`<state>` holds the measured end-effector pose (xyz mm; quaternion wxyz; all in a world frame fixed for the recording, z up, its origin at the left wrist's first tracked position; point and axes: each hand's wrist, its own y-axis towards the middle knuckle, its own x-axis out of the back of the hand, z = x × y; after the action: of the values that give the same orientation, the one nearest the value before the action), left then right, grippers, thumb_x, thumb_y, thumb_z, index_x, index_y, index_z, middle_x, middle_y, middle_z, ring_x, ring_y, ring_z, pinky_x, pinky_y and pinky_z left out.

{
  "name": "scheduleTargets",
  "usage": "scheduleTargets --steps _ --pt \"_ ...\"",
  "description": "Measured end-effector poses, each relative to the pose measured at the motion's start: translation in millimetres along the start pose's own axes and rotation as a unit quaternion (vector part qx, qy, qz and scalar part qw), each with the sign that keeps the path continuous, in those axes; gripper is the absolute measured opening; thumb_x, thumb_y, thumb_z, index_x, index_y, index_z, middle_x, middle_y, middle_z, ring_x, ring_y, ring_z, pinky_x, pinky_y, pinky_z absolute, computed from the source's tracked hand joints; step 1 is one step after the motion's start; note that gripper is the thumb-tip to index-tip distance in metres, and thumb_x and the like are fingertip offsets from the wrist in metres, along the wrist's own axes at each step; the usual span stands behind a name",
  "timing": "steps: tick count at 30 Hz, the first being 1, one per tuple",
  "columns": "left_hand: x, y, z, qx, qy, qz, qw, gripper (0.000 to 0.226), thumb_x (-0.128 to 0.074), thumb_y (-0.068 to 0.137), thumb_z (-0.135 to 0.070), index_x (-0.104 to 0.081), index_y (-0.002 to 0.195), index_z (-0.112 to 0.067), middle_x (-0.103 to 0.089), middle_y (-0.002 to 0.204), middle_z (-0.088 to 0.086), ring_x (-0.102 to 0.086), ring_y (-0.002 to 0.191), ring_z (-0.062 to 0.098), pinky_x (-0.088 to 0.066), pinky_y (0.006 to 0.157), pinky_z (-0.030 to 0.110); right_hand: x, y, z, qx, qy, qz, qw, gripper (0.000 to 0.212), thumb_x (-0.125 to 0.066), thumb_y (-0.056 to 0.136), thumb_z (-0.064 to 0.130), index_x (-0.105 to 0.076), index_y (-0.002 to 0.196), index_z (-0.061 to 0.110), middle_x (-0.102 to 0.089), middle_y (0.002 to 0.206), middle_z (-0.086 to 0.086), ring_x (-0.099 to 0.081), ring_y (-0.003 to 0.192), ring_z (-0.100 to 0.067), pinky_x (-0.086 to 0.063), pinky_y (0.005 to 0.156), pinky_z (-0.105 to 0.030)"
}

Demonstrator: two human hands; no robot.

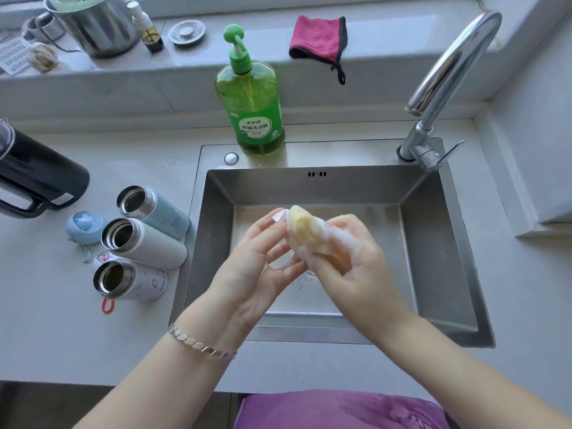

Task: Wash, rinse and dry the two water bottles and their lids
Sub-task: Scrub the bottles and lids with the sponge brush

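Bottles (145,243) are laid flat mid-left, mouths pointed left; foamy sponge (309,230) is gripped by right hand (349,261), white piece (279,215) held by left hand (257,261).

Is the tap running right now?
Off, as far as shown: no stream falls from the faucet spout into the sink, though the right hand holds a foamy sponge.

Head view — steeply down, close over sink (439,243)
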<state>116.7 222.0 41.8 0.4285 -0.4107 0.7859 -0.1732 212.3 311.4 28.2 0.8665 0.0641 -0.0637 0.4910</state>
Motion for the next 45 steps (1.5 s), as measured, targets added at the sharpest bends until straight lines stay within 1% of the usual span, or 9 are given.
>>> scheduleTargets --steps 7,11,16,20,23,30,34,42,45 --pt "-6.2 -0.2 -3.1 -0.044 -0.021 -0.038 0.998 0.056 -0.066 0.071 -0.024 -0.055 0.124 -0.01 -0.067 0.092 0.003 -0.062 0.092 0.017 -0.057 0.06 0.026 -7.9 1.1 -1.0 -0.045 0.012 -0.026 0.999 0.009 -0.063 0.08 0.038 -0.067 0.082 0.03 -0.049 0.084 0.003 -0.056 0.074 -0.015 -0.049 0.063 -0.031" --pt "-7.4 -2.5 1.3 -0.043 -0.019 -0.033 0.998 0.054 -0.066 0.075 -0.022 -0.054 0.126 -0.009 -0.068 0.092 0.003 -0.067 0.084 0.014 -0.058 0.066 0.029 -2.5 8.7 0.6 -0.112 0.081 -0.031 0.99 0.018 -0.066 0.085 0.022 -0.066 0.07 0.031 -0.051 0.082 0.004 -0.054 0.068 0.0 -0.042 0.06 -0.014" --pt "-8.4 -0.1 -5.7 -0.049 -0.06 -0.047 0.996 0.062 -0.066 0.07 -0.023 -0.053 0.129 -0.008 -0.061 0.11 0.014 -0.06 0.11 0.027 -0.059 0.068 0.031 -5.9 1.3 4.3 -0.128 0.104 -0.041 0.985 0.03 -0.06 0.089 0.011 -0.066 0.066 0.03 -0.049 0.074 0.0 -0.051 0.059 -0.007 -0.042 0.053 -0.016" --pt "-7.4 -2.5 0.5 -0.052 -0.071 -0.031 0.996 0.049 -0.063 0.074 -0.02 -0.055 0.122 -0.01 -0.064 0.107 0.016 -0.063 0.106 0.03 -0.057 0.079 0.038 4.8 9.2 2.8 -0.168 0.161 -0.031 0.972 0.025 -0.053 0.091 0.004 -0.059 0.07 0.015 -0.036 0.049 0.009 -0.03 0.042 -0.003 -0.027 0.042 -0.01" --pt "-4.9 -2.6 -0.7 -0.056 -0.091 -0.006 0.994 0.049 -0.058 0.081 -0.016 -0.049 0.129 -0.007 -0.062 0.109 0.019 -0.066 0.093 0.029 -0.058 0.078 0.034 -0.1 2.1 1.1 -0.146 0.134 -0.022 0.98 0.024 -0.057 0.092 0.015 -0.059 0.068 0.011 -0.039 0.056 0.002 -0.035 0.049 -0.004 -0.03 0.046 -0.012" --pt "3.8 -5.7 17.5 -0.103 0.092 0.001 0.99 0.052 -0.066 0.079 -0.007 -0.046 0.127 -0.001 -0.063 0.113 0.02 -0.066 0.093 0.027 -0.058 0.077 0.032 10.8 5.3 -1.6 -0.215 0.164 -0.059 0.961 0.022 -0.05 0.09 0.004 -0.059 0.072 0.012 -0.037 0.048 0.003 -0.029 0.044 -0.007 -0.027 0.041 -0.013" --pt "10.5 -8.5 15.5 -0.136 0.165 0.018 0.977 0.039 -0.072 0.073 -0.009 -0.055 0.108 -0.007 -0.068 0.093 0.008 -0.065 0.081 0.014 -0.056 0.073 0.024 8.2 -6.4 4.2 -0.185 0.152 -0.038 0.97 0.021 -0.05 0.094 0.01 -0.058 0.079 -0.003 -0.036 0.047 0.007 -0.029 0.043 -0.004 -0.028 0.042 -0.012" --pt "15.6 -9.4 16.4 -0.232 0.323 0.029 0.917 0.032 -0.08 0.062 0.002 -0.072 0.083 -0.021 -0.072 0.081 0.001 -0.066 0.078 0.014 -0.055 0.072 0.024 11.2 -5.8 11.8 -0.15 0.074 -0.015 0.986 0.029 -0.059 0.088 0.018 -0.063 0.06 0.023 -0.045 0.065 0.006 -0.044 0.049 -0.001 -0.036 0.047 -0.011" --pt "18.1 -8.4 13.9 -0.246 0.354 0.009 0.902 0.038 -0.076 0.064 0.01 -0.071 0.085 -0.021 -0.073 0.082 -0.002 -0.066 0.078 0.012 -0.054 0.069 0.021 15.3 -2.2 7.5 -0.195 0.091 -0.002 0.977 0.021 -0.054 0.092 0.013 -0.062 0.074 0.007 -0.04 0.05 0.011 -0.033 0.039 -0.001 -0.028 0.04 -0.01"
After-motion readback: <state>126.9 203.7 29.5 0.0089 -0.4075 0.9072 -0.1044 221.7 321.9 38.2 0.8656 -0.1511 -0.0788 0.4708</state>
